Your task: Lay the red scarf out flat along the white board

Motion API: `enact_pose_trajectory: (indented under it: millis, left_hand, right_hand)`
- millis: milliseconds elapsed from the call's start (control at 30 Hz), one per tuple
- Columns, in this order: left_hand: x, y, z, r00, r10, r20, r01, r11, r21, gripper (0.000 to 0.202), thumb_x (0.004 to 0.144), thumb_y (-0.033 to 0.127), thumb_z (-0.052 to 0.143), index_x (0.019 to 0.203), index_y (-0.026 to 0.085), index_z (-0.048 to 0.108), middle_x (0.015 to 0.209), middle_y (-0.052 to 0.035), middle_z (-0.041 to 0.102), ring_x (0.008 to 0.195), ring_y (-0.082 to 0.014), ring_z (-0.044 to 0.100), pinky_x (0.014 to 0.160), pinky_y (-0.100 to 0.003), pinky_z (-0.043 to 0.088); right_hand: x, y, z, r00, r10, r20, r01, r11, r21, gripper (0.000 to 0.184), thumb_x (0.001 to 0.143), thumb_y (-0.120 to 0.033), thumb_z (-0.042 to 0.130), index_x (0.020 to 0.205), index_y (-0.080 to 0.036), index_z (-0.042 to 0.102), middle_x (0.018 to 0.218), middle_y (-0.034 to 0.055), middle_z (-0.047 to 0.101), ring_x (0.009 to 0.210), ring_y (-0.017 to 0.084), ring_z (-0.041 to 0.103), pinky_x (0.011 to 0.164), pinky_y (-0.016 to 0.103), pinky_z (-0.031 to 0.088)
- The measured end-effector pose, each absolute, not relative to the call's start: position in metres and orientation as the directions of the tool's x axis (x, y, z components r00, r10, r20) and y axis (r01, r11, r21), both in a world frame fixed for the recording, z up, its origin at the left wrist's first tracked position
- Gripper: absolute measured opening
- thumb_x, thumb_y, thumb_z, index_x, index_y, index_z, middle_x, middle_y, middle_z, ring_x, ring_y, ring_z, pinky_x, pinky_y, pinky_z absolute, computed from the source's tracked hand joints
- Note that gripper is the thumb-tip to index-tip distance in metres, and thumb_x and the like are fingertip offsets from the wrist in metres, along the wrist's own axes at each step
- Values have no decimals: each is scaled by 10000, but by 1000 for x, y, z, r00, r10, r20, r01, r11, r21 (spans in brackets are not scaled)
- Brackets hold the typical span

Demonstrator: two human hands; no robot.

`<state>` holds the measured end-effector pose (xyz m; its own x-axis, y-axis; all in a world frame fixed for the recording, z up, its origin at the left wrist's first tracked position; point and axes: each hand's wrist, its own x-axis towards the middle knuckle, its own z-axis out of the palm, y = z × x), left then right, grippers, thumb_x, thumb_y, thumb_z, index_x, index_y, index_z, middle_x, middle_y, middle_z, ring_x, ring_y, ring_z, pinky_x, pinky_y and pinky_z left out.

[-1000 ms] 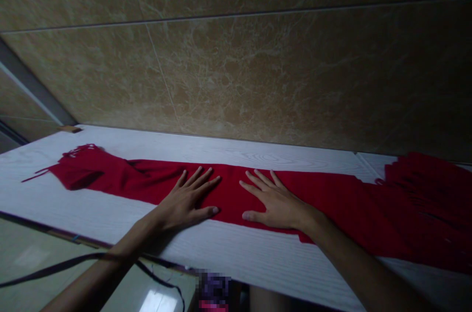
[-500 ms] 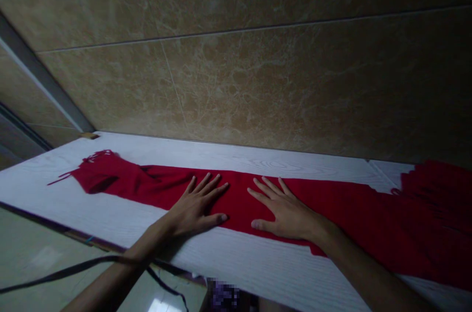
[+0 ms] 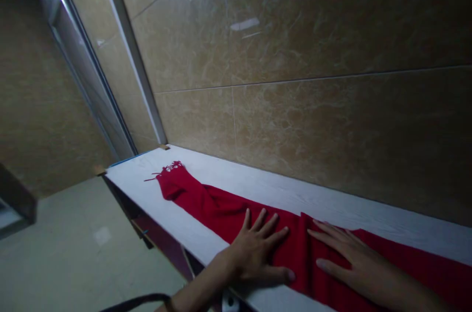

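Now both hands lie flat on the red scarf (image 3: 221, 209), fingers spread wide, palms down, gripping nothing. On the scarf, the left hand (image 3: 258, 253) presses near the front edge, thumb stretched along it; the right hand (image 3: 354, 263) rests just beside it, a raised fold between them. Soft and knitted-looking, the scarf runs lengthwise along the white wood-grain shelf (image 3: 280, 191), its fringed end (image 3: 170, 168) farthest from the hands. Behind the scarf rises a glossy, marbled tan tile wall (image 3: 313, 125).
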<state>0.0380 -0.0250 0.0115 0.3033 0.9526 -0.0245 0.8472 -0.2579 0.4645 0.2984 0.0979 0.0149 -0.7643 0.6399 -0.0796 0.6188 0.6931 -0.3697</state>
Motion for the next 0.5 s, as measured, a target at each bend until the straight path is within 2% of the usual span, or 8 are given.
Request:
enact_pose_trajectory:
  millis: [100,167,233,300,333,367,433,500]
  left_hand:
    - [45,-32,12,321,946,45,789,-294,540,932,832,816,516,1602,366,246,1684,-101,133,1543,-410,-11,1156,-773,-89]
    - [33,-33,20,237,963,125,786,-266,558,805,878,732,550,1564,353,365,1658,-85,290,1547,-395,145,1198,-745,14]
    - [0,-33,32,46,972,230,804,-173,569,593,939,616,529,1436,294,559,1516,-89,544,1447,-347,424,1218,-625,249]
    - [-53,-32,46,-195,925,325,801,-42,598,438,966,511,465,1212,238,702,1257,-89,729,1188,-263,657,1070,-425,493]
    - [-86,-32,53,-327,887,327,792,68,607,400,950,486,464,1120,237,727,1166,-71,763,1097,-241,694,992,-369,537]
    - [-120,-34,59,-410,851,327,783,145,605,387,938,448,456,1095,219,726,1135,-80,770,1067,-246,700,952,-365,550]
    - [-189,-42,70,-540,779,319,754,279,594,363,897,359,452,1064,177,718,1114,-111,765,1067,-271,691,926,-384,545]
    - [-250,-55,77,-670,688,279,690,436,578,324,860,335,476,970,149,718,983,-130,769,962,-297,707,838,-400,551]
  right_hand:
    - [289,105,11,-762,643,68,581,727,-365,684,913,-708,522,1476,-319,532,1588,48,386,1477,356,315,1202,620,264]
    - [278,105,9,-770,623,137,545,754,-366,693,917,-700,521,1475,-289,538,1590,57,375,1477,348,312,1207,599,262]
    - [265,101,7,-781,596,188,504,778,-376,685,934,-689,500,1482,-279,529,1606,52,333,1482,339,294,1210,581,263]
    - [255,97,1,-781,581,229,477,792,-382,670,961,-670,458,1502,-277,500,1618,45,304,1485,334,281,1209,582,262]
    - [251,96,-4,-776,580,249,472,795,-382,670,972,-662,435,1515,-273,480,1620,45,297,1485,335,279,1205,590,263]
    - [249,96,-11,-766,585,268,474,795,-380,670,984,-653,409,1529,-267,458,1622,46,293,1486,335,275,1202,599,263]
    - [250,101,-29,-746,594,301,480,793,-376,663,1005,-625,358,1553,-256,415,1622,46,290,1487,332,266,1196,608,269]
    - [255,110,-50,-734,602,313,488,789,-372,647,1017,-597,330,1561,-254,399,1614,42,302,1482,330,271,1184,606,302]
